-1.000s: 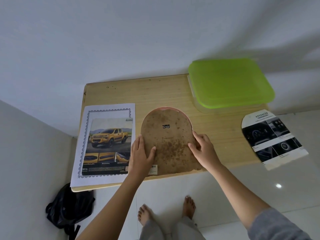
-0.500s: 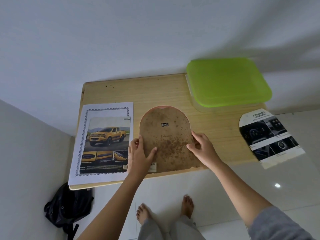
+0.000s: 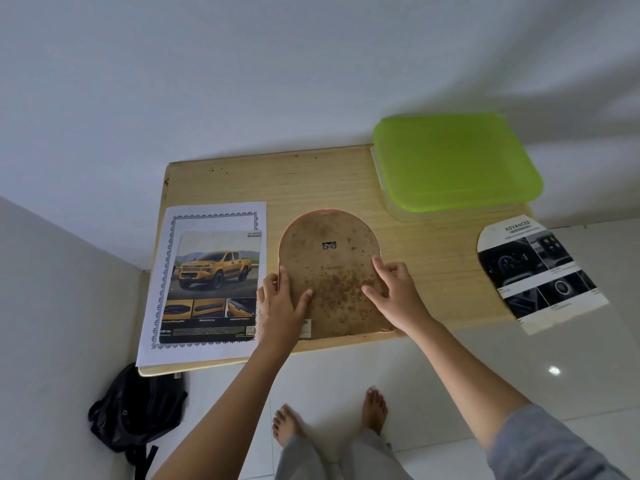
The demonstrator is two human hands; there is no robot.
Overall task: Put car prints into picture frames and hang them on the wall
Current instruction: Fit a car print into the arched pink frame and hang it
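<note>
Front-edge middle of the light wooden table [image 3: 329,181]: arched brown stained picture-frame back [image 3: 330,282] lies face down. Left hand [image 3: 281,306] lies flat on its left edge, pressing. Right hand [image 3: 398,294] presses the right edge with bent fingertips, nothing grasped. Yellow pickup print [image 3: 214,282] lies at the front-left corner.

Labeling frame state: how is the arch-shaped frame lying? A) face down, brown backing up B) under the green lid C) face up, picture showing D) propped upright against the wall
A: the arch-shaped frame shows its stained brown back and hanger hardware, flat on the table.
</note>
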